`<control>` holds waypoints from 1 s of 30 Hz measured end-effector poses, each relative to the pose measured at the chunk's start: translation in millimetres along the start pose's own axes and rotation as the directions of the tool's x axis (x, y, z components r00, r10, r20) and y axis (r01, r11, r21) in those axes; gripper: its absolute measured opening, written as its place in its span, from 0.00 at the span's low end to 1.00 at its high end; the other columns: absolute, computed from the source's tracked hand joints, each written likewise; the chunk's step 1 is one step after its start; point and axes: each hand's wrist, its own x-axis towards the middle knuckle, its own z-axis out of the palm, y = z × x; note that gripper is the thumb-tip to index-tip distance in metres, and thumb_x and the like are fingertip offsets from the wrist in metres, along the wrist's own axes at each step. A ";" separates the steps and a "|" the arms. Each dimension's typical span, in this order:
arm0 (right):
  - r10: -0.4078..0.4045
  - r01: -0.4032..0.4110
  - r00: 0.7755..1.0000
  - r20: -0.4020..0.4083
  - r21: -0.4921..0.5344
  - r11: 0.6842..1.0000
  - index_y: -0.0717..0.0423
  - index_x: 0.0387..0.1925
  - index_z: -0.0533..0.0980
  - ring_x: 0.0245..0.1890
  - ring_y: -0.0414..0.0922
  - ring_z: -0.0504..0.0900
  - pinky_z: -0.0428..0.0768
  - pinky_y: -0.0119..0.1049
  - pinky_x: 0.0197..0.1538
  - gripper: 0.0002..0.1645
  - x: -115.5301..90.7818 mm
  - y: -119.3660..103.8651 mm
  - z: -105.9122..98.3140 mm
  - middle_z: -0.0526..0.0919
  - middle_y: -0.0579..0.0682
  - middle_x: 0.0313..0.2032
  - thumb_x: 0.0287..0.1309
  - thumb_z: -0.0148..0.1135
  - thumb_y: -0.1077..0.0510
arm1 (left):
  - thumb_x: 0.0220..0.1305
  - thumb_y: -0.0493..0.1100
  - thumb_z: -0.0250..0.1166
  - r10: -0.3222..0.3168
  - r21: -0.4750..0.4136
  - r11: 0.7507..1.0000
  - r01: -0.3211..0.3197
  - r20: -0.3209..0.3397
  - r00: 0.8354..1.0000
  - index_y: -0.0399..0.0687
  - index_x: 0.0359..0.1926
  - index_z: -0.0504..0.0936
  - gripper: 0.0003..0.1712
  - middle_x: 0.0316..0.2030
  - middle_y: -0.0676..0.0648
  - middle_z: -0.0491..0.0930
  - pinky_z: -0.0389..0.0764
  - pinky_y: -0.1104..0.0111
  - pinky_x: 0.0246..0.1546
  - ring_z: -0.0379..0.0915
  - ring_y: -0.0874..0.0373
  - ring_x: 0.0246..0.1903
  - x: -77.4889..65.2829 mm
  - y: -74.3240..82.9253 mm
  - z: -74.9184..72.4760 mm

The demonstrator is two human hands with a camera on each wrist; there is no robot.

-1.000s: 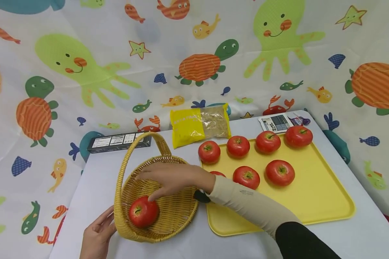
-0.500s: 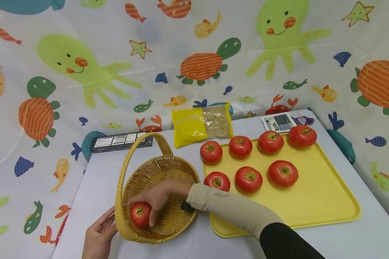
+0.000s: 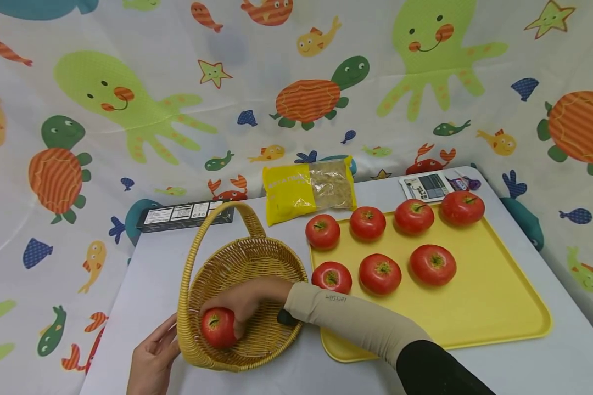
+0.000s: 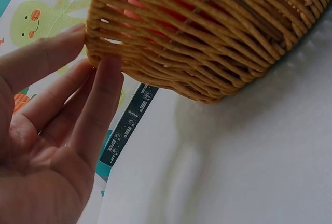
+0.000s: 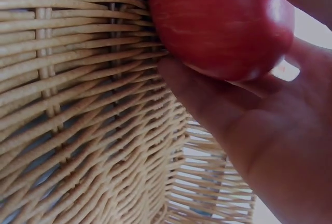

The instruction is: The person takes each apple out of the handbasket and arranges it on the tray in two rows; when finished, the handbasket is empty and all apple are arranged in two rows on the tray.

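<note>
A wicker basket with an arched handle stands tilted on the table's left half. Inside it, my right hand grips a red apple near the basket's left wall. In the right wrist view, fingers curl round the apple close against the woven wall. My left hand is at the basket's outer left side, its fingertips touching the wicker. Fairly straight fingers meet the basket's lower edge in the left wrist view, and my left palm stays apart from it.
Right of the basket lies a yellow tray with several red apples. Behind are a yellow packet, a black box, a white packet and a small purple item. A sea-animal patterned curtain hangs behind the table.
My right hand has gone down and left inside the basket and now grips the apple there. My left hand stays at the basket's side. The head view has shifted slightly.
</note>
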 end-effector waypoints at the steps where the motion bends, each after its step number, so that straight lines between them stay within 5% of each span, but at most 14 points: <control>1: 0.002 -0.002 1.000 -0.012 -0.009 1.000 0.48 0.73 0.64 0.59 0.34 0.71 0.70 0.20 0.59 0.51 0.0 0.3 -0.1 0.74 0.42 0.60 0.51 0.80 0.61 | 0.63 0.34 0.72 0.002 0.002 1.000 -0.002 0.001 1.000 0.72 0.49 0.82 0.24 0.46 0.70 0.82 0.83 0.75 0.52 0.77 0.77 0.50 0.0 -0.1 0.3; 10: 0.035 -0.032 0.990 -0.134 0.023 0.999 0.48 0.68 0.66 0.52 0.33 0.74 0.74 0.19 0.51 0.48 -3.8 -1.8 -5.1 0.75 0.40 0.54 0.48 0.82 0.57 | 0.63 0.36 0.73 -0.021 0.023 1.000 0.021 -0.003 1.000 0.66 0.55 0.78 0.25 0.46 0.71 0.82 0.82 0.75 0.54 0.77 0.78 0.51 -1.0 -0.5 1.8; 17: 0.030 -0.024 0.963 -0.267 0.026 0.999 0.48 0.72 0.64 0.52 0.34 0.71 0.75 0.19 0.49 0.53 -17.8 -11.2 -17.4 0.72 0.44 0.57 0.46 0.83 0.58 | 0.63 0.39 0.73 -0.060 0.054 0.997 0.060 -0.012 0.998 0.48 0.73 0.67 0.39 0.45 0.73 0.80 0.81 0.75 0.55 0.76 0.79 0.50 -1.1 -0.5 1.4; 24: 0.064 -0.044 0.920 -0.386 0.060 0.997 0.49 0.69 0.68 0.56 0.37 0.70 0.76 0.22 0.50 0.49 -52.1 -22.5 -23.0 0.75 0.45 0.58 0.46 0.83 0.55 | 0.62 0.39 0.75 -0.054 0.062 0.996 0.056 -0.030 0.998 0.49 0.71 0.70 0.38 0.44 0.73 0.80 0.82 0.74 0.55 0.77 0.79 0.49 0.7 1.0 3.0; 30: 0.146 -0.069 0.853 -0.501 0.170 0.983 0.44 0.71 0.68 0.58 0.38 0.71 0.78 0.26 0.54 0.48 -87.4 -19.9 -18.9 0.72 0.45 0.62 0.49 0.81 0.55 | 0.61 0.42 0.76 -0.045 0.065 0.997 0.047 -0.035 0.998 0.42 0.75 0.65 0.45 0.45 0.72 0.81 0.82 0.75 0.54 0.77 0.79 0.49 1.4 3.8 2.9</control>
